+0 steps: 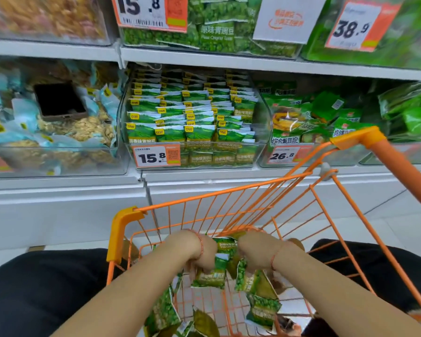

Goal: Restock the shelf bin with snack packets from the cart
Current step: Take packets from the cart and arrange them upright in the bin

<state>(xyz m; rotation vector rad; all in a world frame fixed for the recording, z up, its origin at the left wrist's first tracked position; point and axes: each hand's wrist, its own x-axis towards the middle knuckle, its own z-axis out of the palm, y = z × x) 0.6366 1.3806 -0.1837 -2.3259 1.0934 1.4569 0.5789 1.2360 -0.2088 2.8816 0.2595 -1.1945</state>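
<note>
Both hands are reaching down inside the orange wire cart (253, 205), which is standing just in front of the white shelf (204, 177). The left hand (202, 251) is curling its fingers around a bunch of green snack packets (210, 276), and the right hand (255, 251) is gripping more of the same packets from the other side, so the 2 hands are holding the bunch between them; the fingertips are hidden under the packets. A thin red string is sitting on each wrist. More green packets are lying loose on the cart floor, below and beside the hands. Above the cart, on the shelf, the clear shelf bin (260, 132) is showing neat rows of green packets standing upright, and the front rows are lower than the back ones. An orange price tag (156, 155) reading 15.8 is hanging on the bin front, directly above the cart's far left corner. Left of this bin, another clear bin (58, 161) is holding pale blue packets and a dark square tray (58, 102). Right of it, above the cart handle (399, 166), a bin with mixed green packets is carrying a tag reading 26.8 (284, 155)
</note>
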